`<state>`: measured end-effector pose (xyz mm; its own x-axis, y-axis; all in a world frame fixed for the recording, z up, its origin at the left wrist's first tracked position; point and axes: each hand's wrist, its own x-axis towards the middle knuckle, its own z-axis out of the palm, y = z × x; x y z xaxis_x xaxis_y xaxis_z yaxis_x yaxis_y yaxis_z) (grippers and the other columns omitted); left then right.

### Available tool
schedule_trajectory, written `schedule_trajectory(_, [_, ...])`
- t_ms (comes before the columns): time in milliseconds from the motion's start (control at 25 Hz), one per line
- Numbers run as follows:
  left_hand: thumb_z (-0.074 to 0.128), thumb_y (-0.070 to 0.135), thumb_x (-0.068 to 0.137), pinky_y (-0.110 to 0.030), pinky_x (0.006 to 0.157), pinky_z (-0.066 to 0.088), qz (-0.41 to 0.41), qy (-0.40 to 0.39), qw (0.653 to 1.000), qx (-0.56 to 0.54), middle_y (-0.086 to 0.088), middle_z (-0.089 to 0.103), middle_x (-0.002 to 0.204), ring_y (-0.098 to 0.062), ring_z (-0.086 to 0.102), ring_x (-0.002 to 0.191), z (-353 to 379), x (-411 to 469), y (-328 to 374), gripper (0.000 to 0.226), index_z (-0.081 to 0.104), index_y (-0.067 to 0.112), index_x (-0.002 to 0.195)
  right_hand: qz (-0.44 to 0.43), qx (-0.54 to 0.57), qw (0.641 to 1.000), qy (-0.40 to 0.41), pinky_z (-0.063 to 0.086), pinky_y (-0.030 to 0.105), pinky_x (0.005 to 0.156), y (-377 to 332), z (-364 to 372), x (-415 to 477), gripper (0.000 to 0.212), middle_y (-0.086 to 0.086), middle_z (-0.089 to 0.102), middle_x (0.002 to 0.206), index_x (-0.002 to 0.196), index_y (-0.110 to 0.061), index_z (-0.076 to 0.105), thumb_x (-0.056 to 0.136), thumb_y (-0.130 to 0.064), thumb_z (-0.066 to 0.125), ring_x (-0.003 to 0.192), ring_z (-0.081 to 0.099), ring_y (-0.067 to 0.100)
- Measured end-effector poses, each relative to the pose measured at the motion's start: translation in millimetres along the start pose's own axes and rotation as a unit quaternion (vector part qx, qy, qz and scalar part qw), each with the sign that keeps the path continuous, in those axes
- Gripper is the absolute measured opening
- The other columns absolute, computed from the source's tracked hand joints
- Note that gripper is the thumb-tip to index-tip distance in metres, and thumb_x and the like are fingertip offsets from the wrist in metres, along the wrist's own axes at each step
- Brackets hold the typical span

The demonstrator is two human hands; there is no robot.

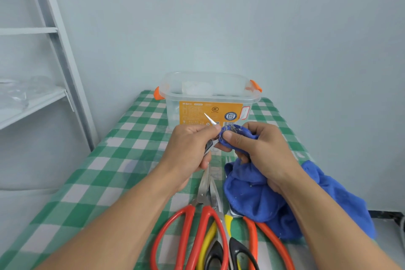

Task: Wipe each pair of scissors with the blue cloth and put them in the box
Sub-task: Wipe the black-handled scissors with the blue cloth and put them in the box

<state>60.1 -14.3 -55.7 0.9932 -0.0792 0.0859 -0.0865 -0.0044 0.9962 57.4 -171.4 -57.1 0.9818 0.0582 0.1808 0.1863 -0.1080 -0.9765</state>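
My left hand [188, 149] grips a small pair of scissors [210, 121] above the table, its thin silver blade tip pointing up and left in front of the box. My right hand [258, 151] pinches a bunched fold of the blue cloth [258, 193] against the scissors near their pivot. The rest of the cloth drapes down onto the table at the right. The clear plastic box [210, 98] with orange clips and an orange label stands open at the table's far end.
Red-handled scissors [192, 232], yellow-and-black-handled scissors [228, 245] and orange-handled scissors [267, 245] lie side by side near the front edge of the green checked tablecloth [105, 173]. A white shelf unit [32, 94] stands at the left, a pale wall behind.
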Motion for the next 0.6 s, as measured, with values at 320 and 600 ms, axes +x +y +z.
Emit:
schedule_trajectory(320, [0.065,0.021,0.094,-0.016,0.037,0.024,0.02,0.032,0.999,-0.004,-0.021,0.06,0.058,-0.016,0.033,0.034,-4.0,4.5,-3.6,0.034,0.066,0.012,0.061,0.007,0.029,0.999,-0.017,0.05,0.03,0.068,2.8,-0.2,3.4,0.006,0.011,0.075,0.081,0.096,0.004,0.069,0.091,0.002,0.066,0.081,0.076,0.02])
schedule_trajectory(600, [0.056,0.023,0.099,-0.018,0.037,0.026,0.039,0.001,0.999,-0.006,-0.014,0.071,0.065,-0.016,0.034,0.034,2.2,0.4,-2.8,0.044,0.069,0.013,0.059,-0.01,-0.025,0.998,0.058,0.037,0.019,0.049,3.2,8.2,2.5,0.027,-0.005,0.052,0.052,0.08,-0.002,0.069,0.085,-0.026,0.08,0.047,0.042,0.007])
